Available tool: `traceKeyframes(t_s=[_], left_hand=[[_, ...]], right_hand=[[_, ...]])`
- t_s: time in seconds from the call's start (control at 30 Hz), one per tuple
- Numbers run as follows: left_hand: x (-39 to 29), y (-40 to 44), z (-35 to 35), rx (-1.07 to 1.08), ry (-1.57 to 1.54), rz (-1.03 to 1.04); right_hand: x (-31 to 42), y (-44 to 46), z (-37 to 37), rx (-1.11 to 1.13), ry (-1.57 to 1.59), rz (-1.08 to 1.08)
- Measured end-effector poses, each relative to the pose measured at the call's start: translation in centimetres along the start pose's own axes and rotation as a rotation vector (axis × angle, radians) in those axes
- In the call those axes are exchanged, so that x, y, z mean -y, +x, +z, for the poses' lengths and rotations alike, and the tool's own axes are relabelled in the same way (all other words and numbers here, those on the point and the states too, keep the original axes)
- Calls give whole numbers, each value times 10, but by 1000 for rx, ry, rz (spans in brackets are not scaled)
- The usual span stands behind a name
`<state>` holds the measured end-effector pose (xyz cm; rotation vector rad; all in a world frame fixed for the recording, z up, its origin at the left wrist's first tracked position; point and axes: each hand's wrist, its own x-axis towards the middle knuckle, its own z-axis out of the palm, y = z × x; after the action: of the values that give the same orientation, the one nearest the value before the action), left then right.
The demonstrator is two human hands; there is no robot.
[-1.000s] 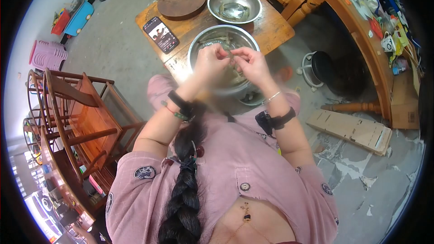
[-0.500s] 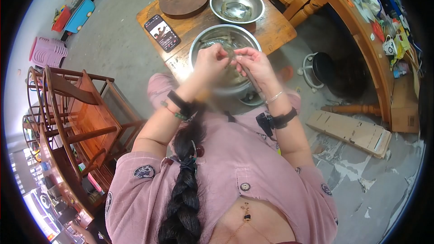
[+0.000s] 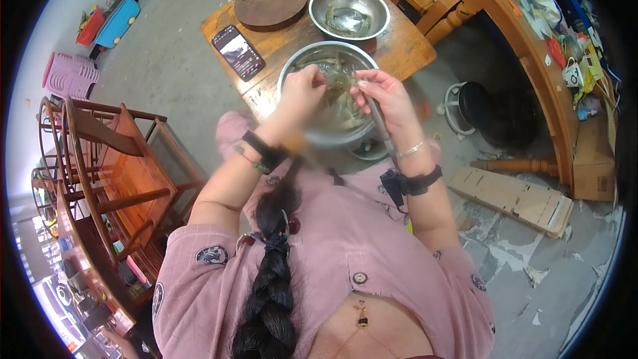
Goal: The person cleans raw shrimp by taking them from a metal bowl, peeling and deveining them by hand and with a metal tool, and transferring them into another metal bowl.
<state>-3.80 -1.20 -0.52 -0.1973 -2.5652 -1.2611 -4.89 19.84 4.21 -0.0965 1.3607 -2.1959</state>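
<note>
Over a large steel bowl (image 3: 287, 66), my left hand (image 3: 302, 93) is closed, its thumb and fingers pinched together. What is between them, if anything, is hidden. My right hand (image 3: 389, 100), at the bowl's right side, is closed on a slim tool with a long grey handle (image 3: 380, 119); its tip is too small to make out. Wet greyish-green pieces that look like raw shrimp (image 3: 347, 108) lie in the bowl, partly covered by my hands. The two hands are apart. Behind stands a smaller steel bowl (image 3: 319, 1) with a few similar pieces in it.
The low wooden table (image 3: 405, 46) also carries a round wooden board (image 3: 271, 3) and a lit phone (image 3: 238, 52). A black-seated stool (image 3: 475, 103) and flat cardboard (image 3: 512, 199) are to the right. Wooden chairs (image 3: 133, 153) stand on the left.
My hands, which met over the bowl, have moved apart. My left hand has shifted slightly left, and my right hand right with the tool still in it. The phone's picture differs.
</note>
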Motion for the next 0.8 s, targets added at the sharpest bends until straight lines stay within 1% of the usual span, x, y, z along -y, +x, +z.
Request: traceKeyframes(t_s=[0.03,0.07,0.1,0.17,0.23,0.3,0.33,0.43,0.47,0.53,0.6,0.63,0.67,0.7,0.73,0.77,0.8], left_hand=[[2,5,-3,30,50,19],[5,10,-6,127,88,-17],[2,18,-12,125,89,-10],[-5,36,-21,275,160,46],[-8,67,-25,301,140,66],[-6,107,-24,341,170,163],[-5,125,-18,330,216,173],[14,176,7,423,436,275],[23,188,18,422,436,290],[39,213,36,577,722,466],[61,233,57,606,913,656],[86,244,75,592,1080,704],[97,251,81,625,1018,680],[81,250,76,654,1073,686],[100,256,87,660,1203,762],[88,251,83,610,1284,863],[95,253,90,601,1272,869]], right_hand=[[1,1,-3,-17,-21,-17],[2,1,-5,-22,-19,-26],[2,2,-7,-22,-20,-33],[3,3,-10,-71,-121,-64],[2,4,-10,-78,-135,-66],[1,5,-10,-99,-210,-43],[-1,6,-10,-106,-208,-44],[-5,9,-12,-99,-303,-22],[-9,11,-16,-80,-287,-20],[-14,12,-18,-75,-283,-1],[-19,14,-24,-70,-288,0],[-24,14,-29,-61,-298,-16],[-24,15,-32,-53,-290,-23],[-23,15,-35,-47,-285,-31],[-20,15,-36,-52,-298,-25],[-18,15,-38,-56,-308,-11],[-18,15,-40,-62,-300,-23]])
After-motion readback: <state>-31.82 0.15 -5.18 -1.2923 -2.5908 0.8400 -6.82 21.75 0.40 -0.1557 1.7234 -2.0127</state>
